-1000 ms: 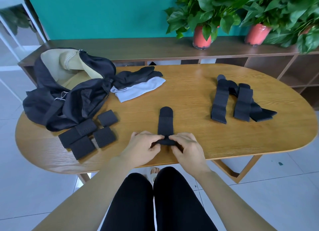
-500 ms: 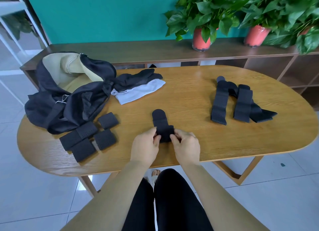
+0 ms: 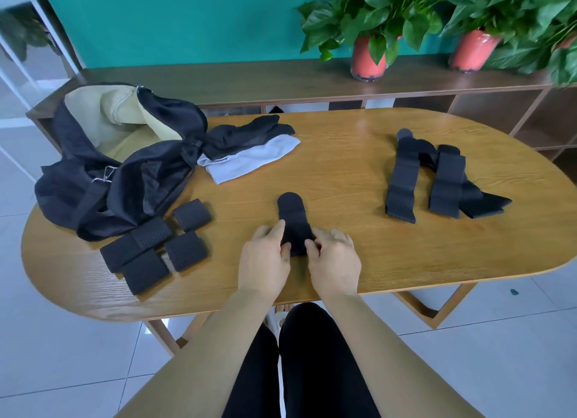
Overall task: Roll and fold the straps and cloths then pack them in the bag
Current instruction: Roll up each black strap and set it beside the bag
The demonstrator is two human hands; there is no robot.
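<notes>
A black perforated strap (image 3: 293, 221) lies on the wooden table (image 3: 343, 174) near its front edge, partly rolled, with a rounded end pointing away from me. My left hand (image 3: 265, 258) and my right hand (image 3: 334, 258) pinch the rolled part from either side. Several rolled black straps (image 3: 162, 246) lie at the front left. An open black bag with a beige lining (image 3: 118, 155) slumps at the back left. Next to it lie folded black and white cloths (image 3: 249, 152). Flat black straps (image 3: 431, 177) lie at the right.
Behind the table runs a low wooden shelf (image 3: 249, 80) with two potted plants (image 3: 368, 55) in red pots against a teal wall. My black-clad legs (image 3: 299, 361) show under the table's front edge, above a tiled floor.
Both hands have moved away from the table's front edge, rolling the strap further; the roll is thicker and the flat part shorter.
</notes>
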